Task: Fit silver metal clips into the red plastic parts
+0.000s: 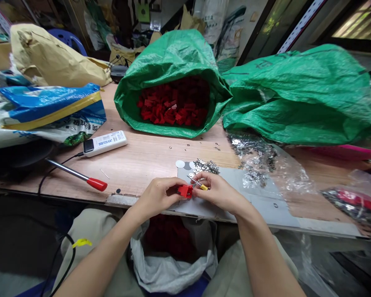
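Between thumb and fingers, my left hand (160, 193) grips a small red plastic part (184, 190) over the table's front edge. My right hand (215, 189) is closed around a small screwdriver with a yellow handle (203, 187), its thin metal shaft pointing up and left. The right fingertips are close beside the red part; whether they touch it I cannot tell. Just beyond the hands lies a pile of small metal pieces (205, 166) on a grey sheet (231, 175).
A green sack (173, 53) of red parts stands behind, another green sack (299, 95) to its right. A clear bag (284, 173) holds metal pieces. Left are a white device (105, 143) and a red-tipped lever (95, 184). A white sack (173, 274) hangs open below the edge.
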`<state>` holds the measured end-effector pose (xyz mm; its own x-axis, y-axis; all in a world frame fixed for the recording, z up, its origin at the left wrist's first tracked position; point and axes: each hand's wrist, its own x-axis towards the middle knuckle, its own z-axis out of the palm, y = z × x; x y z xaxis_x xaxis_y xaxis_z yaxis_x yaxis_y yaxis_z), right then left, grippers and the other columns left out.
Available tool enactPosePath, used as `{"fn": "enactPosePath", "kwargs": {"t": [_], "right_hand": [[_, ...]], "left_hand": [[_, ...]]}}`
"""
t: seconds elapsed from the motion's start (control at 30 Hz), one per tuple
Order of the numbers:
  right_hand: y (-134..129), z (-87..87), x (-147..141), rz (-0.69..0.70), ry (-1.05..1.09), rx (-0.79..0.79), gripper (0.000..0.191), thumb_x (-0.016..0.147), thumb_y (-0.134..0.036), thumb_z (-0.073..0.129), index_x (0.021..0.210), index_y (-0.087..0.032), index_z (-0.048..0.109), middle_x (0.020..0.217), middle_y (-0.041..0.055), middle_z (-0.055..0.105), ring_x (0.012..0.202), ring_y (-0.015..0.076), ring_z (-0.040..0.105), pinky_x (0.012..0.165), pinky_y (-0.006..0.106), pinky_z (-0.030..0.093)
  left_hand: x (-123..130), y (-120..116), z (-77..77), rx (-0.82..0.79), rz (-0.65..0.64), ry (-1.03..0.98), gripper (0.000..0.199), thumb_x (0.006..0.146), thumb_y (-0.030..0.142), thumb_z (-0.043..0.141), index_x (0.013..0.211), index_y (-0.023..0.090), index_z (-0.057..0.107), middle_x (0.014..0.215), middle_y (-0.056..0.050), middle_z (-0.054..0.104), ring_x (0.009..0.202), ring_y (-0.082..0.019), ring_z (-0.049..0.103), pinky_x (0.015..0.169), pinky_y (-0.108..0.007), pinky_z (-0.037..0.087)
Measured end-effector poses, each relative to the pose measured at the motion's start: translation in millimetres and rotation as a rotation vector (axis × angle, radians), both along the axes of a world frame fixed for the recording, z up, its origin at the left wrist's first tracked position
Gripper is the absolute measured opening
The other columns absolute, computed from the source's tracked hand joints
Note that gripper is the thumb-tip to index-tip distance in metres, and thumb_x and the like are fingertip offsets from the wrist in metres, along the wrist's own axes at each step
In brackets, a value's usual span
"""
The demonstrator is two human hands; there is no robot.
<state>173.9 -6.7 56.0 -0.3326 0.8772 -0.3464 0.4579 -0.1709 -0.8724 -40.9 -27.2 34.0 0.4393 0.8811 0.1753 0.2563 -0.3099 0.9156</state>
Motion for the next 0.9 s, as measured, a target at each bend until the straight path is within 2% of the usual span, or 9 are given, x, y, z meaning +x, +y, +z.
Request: {"fn": "enactPosePath", "kwargs": {"t": [0.27,0.47,0.73,0.9], "right_hand": [[-1,0.3,-2,-0.045,0.027,-0.018,0.034,0.072,-0.036,0.073,0.098,-0.020,0.057,0.061,-0.0039,0.061,0.055,0.0134,0.051,0.050,0.023,0.032],[-1,-2.3,6,-0.031,0.090,-0.070,0.042,0.075,-0.046,0.074,0.103,-0.018,0.058,0.071,0.0016,0.067,0.047,0.0092,0.043,0.044,0.022,0.029],[-6,-12.0,2,-0.044,0.060,0.041,0.028,0.078,-0.039,0.071,0.096,-0.019,0.061,0.057,-0.0063,0.051,0.045,0.0093,0.042,0.041,0.021,0.030],[-8,-9.0,-2,-0.083,0.080,0.055,0.028,0.077,-0.036,0.069,0.095,-0.018,0.061,0.066,-0.0037,0.056,0.050,0.0092,0.044,0.045,0.021,0.034]], "left_hand": [[0,-1,1.3,-0.023,-0.002,-0.004,0.016,0.084,0.020,0.068,0.099,0.020,0.073,0.097,-0.001,0.076,0.088,-0.017,0.067,0.081,-0.024,0.049],[1,-1,1.5,0.004,0.020,0.047,0.013,0.086,0.022,0.069,0.099,0.020,0.070,0.090,0.002,0.072,0.079,-0.013,0.063,0.073,-0.021,0.046],[1,-2,0.6,0.053,0.001,0.101,0.013,0.089,0.021,0.064,0.101,0.020,0.067,0.092,0.001,0.070,0.081,-0.013,0.063,0.074,-0.021,0.046],[1,-3,-1.5,0.087,-0.003,0.106,0.015,0.087,0.015,0.065,0.101,0.020,0.066,0.093,0.002,0.070,0.082,-0.012,0.062,0.076,-0.019,0.046]]}}
